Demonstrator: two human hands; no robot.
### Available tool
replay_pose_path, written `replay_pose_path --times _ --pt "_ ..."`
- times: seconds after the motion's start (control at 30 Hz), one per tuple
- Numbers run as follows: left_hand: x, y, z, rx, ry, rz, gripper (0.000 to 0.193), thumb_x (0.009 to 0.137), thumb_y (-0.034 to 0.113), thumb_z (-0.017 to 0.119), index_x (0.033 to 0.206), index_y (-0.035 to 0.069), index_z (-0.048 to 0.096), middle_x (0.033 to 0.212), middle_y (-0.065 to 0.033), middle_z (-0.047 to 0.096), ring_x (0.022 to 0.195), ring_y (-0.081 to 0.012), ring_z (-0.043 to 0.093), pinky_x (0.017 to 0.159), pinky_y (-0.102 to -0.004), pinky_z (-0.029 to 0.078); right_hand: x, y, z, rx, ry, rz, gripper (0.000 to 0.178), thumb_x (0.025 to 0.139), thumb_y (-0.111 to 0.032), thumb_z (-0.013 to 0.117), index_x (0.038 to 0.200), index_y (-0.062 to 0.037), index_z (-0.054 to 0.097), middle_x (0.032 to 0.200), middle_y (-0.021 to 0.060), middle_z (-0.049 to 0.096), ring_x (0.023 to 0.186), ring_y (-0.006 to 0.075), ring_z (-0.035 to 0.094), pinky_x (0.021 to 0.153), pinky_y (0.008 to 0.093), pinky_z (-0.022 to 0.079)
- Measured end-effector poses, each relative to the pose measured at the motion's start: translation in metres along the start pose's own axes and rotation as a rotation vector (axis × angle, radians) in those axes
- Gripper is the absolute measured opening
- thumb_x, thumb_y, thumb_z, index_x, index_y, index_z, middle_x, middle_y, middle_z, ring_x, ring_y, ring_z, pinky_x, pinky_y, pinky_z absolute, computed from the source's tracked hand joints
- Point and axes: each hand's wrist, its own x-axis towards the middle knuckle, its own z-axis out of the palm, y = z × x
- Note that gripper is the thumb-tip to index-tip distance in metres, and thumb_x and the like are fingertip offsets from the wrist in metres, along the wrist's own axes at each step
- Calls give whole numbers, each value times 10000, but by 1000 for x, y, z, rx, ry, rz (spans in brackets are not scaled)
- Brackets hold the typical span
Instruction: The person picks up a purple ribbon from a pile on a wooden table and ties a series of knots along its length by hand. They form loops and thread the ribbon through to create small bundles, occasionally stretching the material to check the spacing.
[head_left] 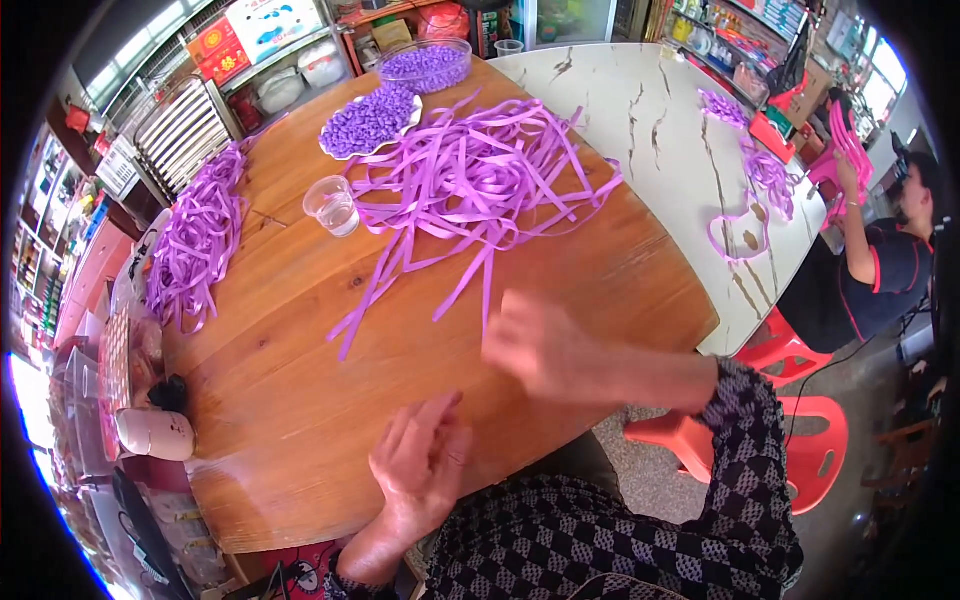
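A loose heap of purple ribbon strips (480,180) spreads over the wooden table, several ends trailing toward me. My right hand (540,350) is over the table at the near end of one strip; motion smears its fingers, so I cannot tell whether it holds that ribbon. Lower and to the left, my left hand (418,462) hovers by the table's near edge, fingers partly stretched and slightly apart, with nothing visible in it. Beyond the heap are a white plate of small purple pieces (372,120) and a clear round tub (428,68) filled with similar pieces.
A clear plastic cup (335,207) stands left of the heap. Another ribbon pile (200,235) lies along the left edge, near a pale pink rounded object (155,435). At right, a person (870,250) sits by a white marbled table (650,130); a red stool (815,450) is nearer.
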Motion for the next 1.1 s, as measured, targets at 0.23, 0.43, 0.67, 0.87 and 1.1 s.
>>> replay_pose_path --times 0.23,0.43,0.67,0.87,1.1 --pt "18 7 8 3 -205 265 452 739 243 710 1097 0 578 957 -131 632 827 -270 599 715 -365 426 -24 -65 -10 457 65 138 201 650 -22 633 833 -70 564 750 104 556 710 327 563 605 430 454" --pt "-6 -26 -10 34 -233 119 199 736 169 717 853 17 663 698 -82 627 626 -204 586 646 -320 422 -35 -37 -34 168 133 184 126 691 19 656 779 -54 603 703 53 521 625 232 519 536 369 410" --pt "-7 -16 6 -1374 -93 -528 221 856 83 609 1053 -16 624 922 -120 658 583 -95 524 617 -208 450 -33 -72 2 18 177 -27 259 540 -83 630 789 -15 606 743 55 486 640 201 498 548 319 374" --pt "-21 4 3 -998 -242 -621 248 818 -66 598 1063 -29 592 914 -34 620 791 -72 562 694 -202 460 -23 -83 -4 -75 292 -85 272 574 -72 655 831 2 606 829 84 540 637 200 503 547 315 367" --pt "-25 -2 10 -932 -178 -570 183 801 -73 619 958 -2 558 828 12 568 749 -37 514 671 -181 425 -22 -79 15 431 383 151 139 739 -9 681 842 -12 588 813 113 612 629 235 561 560 319 435"
